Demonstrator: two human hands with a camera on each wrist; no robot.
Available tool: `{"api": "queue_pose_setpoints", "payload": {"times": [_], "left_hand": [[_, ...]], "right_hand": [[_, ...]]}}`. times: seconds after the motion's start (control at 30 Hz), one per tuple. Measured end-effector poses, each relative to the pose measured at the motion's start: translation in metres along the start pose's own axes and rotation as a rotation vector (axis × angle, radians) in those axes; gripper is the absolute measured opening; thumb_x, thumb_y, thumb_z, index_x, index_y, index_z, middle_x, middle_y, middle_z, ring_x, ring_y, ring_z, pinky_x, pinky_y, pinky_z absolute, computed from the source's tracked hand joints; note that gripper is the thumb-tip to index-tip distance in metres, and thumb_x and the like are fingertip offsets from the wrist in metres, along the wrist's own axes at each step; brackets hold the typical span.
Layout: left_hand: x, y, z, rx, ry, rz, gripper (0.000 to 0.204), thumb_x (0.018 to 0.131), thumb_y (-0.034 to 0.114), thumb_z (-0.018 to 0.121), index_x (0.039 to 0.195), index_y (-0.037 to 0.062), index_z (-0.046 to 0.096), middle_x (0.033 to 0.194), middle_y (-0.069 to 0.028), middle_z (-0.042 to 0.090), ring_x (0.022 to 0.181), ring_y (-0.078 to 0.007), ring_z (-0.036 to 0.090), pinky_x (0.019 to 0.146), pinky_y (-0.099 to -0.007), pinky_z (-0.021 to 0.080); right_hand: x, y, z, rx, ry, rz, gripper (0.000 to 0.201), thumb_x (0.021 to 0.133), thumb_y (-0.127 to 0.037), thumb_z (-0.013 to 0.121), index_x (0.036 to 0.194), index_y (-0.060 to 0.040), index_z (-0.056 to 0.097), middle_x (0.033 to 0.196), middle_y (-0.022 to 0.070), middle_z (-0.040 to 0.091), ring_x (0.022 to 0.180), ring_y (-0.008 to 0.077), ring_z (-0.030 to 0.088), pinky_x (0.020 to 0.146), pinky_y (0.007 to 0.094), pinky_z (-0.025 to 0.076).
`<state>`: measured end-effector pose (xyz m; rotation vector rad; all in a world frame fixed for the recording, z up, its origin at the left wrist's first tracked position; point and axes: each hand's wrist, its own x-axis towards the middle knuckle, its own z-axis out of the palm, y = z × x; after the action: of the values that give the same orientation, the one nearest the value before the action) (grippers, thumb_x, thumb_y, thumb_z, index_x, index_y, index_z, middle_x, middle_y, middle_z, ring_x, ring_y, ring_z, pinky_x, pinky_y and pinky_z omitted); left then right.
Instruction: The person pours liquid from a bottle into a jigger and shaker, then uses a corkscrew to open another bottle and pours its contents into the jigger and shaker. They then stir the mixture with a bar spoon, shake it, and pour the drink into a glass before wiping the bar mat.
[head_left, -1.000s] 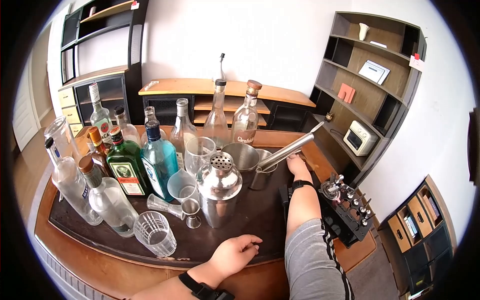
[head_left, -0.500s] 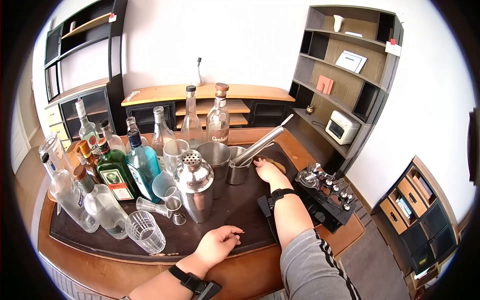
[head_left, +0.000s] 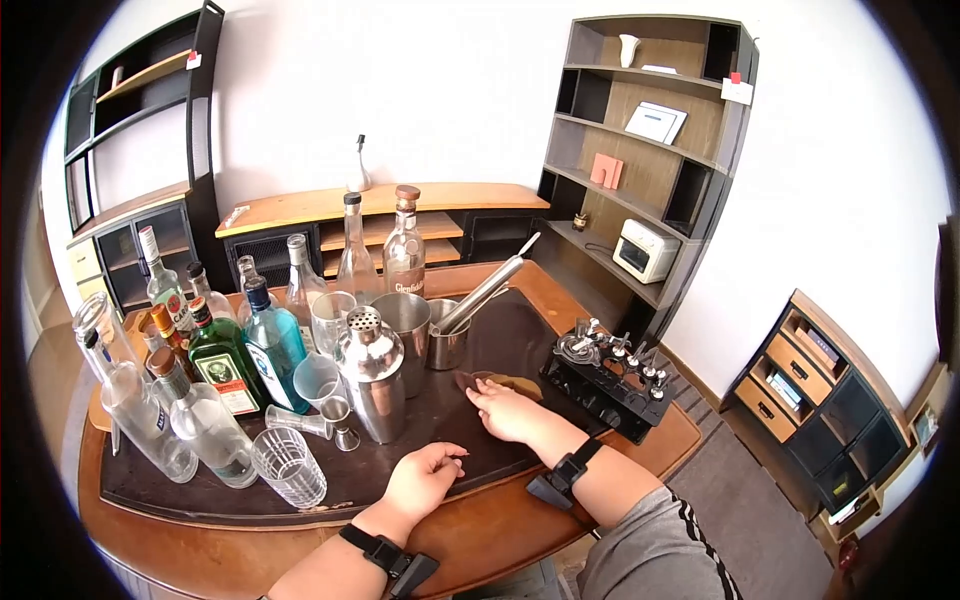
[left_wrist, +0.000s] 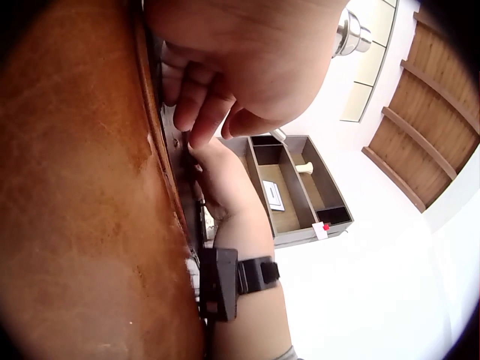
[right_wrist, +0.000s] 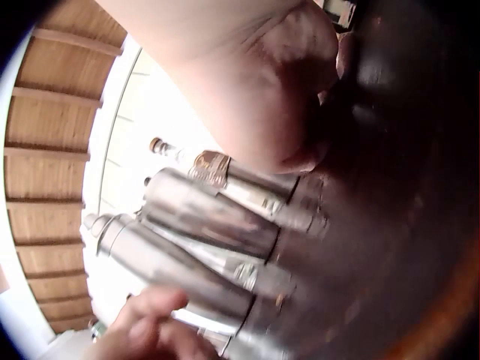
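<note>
My right hand rests low over the dark tabletop, its fingers on a soft brown cloth. The cloth shows along the far side of that hand and past the fingertips; the rest is hidden beneath it. Close by on the left, my left hand hovers at the near table edge with loosely curled fingers, holding nothing. In the left wrist view its fingers hang relaxed. Ahead of it stand a cocktail shaker with a strainer top and a small metal jigger.
Metal tins and a cup of bar tools stand behind the shaker. Bottles, including a green one, and a cut-glass tumbler crowd the left. A black rack of small metal fittings sits right.
The right hand has come from beside the tool cup toward the near edge, bringing the brown cloth with it. The left hand stays near the table edge. The view has turned right.
</note>
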<state>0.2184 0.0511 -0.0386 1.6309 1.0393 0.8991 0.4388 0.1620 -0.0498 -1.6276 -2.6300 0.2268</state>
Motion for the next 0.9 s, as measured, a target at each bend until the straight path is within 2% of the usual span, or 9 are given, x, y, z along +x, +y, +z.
{"api": "queue_pose_setpoints", "payload": {"times": [0.03,0.07,0.17,0.2,0.3,0.4,0.5,0.7,0.9], "left_hand": [[0.001,0.000,0.000,-0.004,0.007,-0.005,0.023,0.093,0.006,0.055,0.113,-0.0006,0.064,0.087,-0.0078,0.070,0.080,-0.0118,0.066,0.072,-0.0252,0.051],[0.001,-0.002,0.000,-0.009,0.015,-0.012,0.023,0.092,0.007,0.056,0.112,-0.0002,0.064,0.087,-0.0089,0.070,0.081,-0.0131,0.067,0.073,-0.0258,0.052],[0.001,-0.007,0.000,-0.023,0.023,-0.010,0.023,0.091,0.007,0.058,0.111,0.0001,0.065,0.087,-0.0098,0.071,0.083,-0.0140,0.069,0.073,-0.0262,0.052],[0.002,-0.008,0.000,-0.027,0.024,-0.003,0.023,0.091,0.007,0.058,0.111,0.0000,0.065,0.087,-0.0097,0.071,0.083,-0.0138,0.069,0.073,-0.0262,0.052],[-0.001,0.003,-0.001,-0.046,0.023,-0.058,0.023,0.092,0.007,0.058,0.112,-0.0003,0.065,0.086,-0.0093,0.071,0.083,-0.0135,0.069,0.073,-0.0258,0.052],[0.000,-0.002,0.001,-0.078,0.017,-0.032,0.022,0.092,0.008,0.058,0.111,-0.0006,0.065,0.085,-0.0090,0.070,0.081,-0.0133,0.068,0.073,-0.0258,0.052],[0.000,-0.003,0.001,-0.063,0.010,-0.032,0.022,0.092,0.007,0.057,0.110,-0.0008,0.065,0.085,-0.0092,0.070,0.081,-0.0137,0.068,0.074,-0.0260,0.052],[-0.003,0.006,0.000,-0.068,0.019,-0.038,0.024,0.094,0.004,0.053,0.114,-0.0022,0.064,0.088,-0.0068,0.070,0.078,-0.0096,0.063,0.072,-0.0233,0.051],[0.002,0.002,-0.001,-0.217,0.062,-0.134,0.022,0.093,0.004,0.055,0.113,-0.0019,0.064,0.090,-0.0068,0.070,0.079,-0.0098,0.063,0.071,-0.0228,0.051]], "right_hand": [[-0.006,-0.010,0.003,-0.031,0.029,0.014,0.049,0.094,-0.011,0.044,0.142,-0.0026,0.043,0.152,0.0262,0.030,0.141,0.0370,0.033,0.116,0.0411,0.029],[-0.005,-0.013,0.013,-0.081,0.171,0.009,0.043,0.094,-0.011,0.042,0.135,-0.0012,0.051,0.143,0.0277,0.043,0.134,0.0383,0.042,0.113,0.0413,0.034],[0.020,-0.011,-0.026,-0.078,-0.171,0.086,0.050,0.091,-0.012,0.038,0.139,-0.0014,0.047,0.148,0.0211,0.041,0.134,0.0371,0.043,0.112,0.0446,0.035],[0.040,0.004,-0.026,-0.011,-0.233,0.156,0.049,0.091,-0.013,0.036,0.136,-0.0009,0.050,0.142,0.0229,0.047,0.129,0.0381,0.049,0.110,0.0401,0.038],[0.075,0.036,-0.019,0.010,-0.151,0.514,0.054,0.096,-0.017,0.035,0.147,-0.0025,0.035,0.155,0.0197,0.029,0.141,0.0391,0.032,0.115,0.0487,0.029],[0.112,0.074,-0.006,0.157,-0.068,0.765,0.061,0.097,-0.020,0.039,0.153,-0.0049,0.021,0.162,0.0157,0.011,0.149,0.0334,0.012,0.115,0.0589,0.021],[0.115,0.061,-0.032,0.243,0.002,0.923,0.062,0.097,-0.022,0.038,0.154,-0.0063,0.019,0.162,0.0155,0.010,0.149,0.0361,0.010,0.117,0.0586,0.016],[0.144,0.089,-0.046,0.241,0.081,0.978,0.063,0.098,-0.023,0.039,0.154,-0.0031,0.017,0.162,0.0161,0.010,0.149,0.0331,0.009,0.117,0.0581,0.014],[0.171,0.123,-0.053,0.251,0.070,0.919,0.060,0.098,-0.021,0.038,0.154,-0.0078,0.021,0.162,0.0116,0.012,0.149,0.0292,0.011,0.118,0.0547,0.015]]}}
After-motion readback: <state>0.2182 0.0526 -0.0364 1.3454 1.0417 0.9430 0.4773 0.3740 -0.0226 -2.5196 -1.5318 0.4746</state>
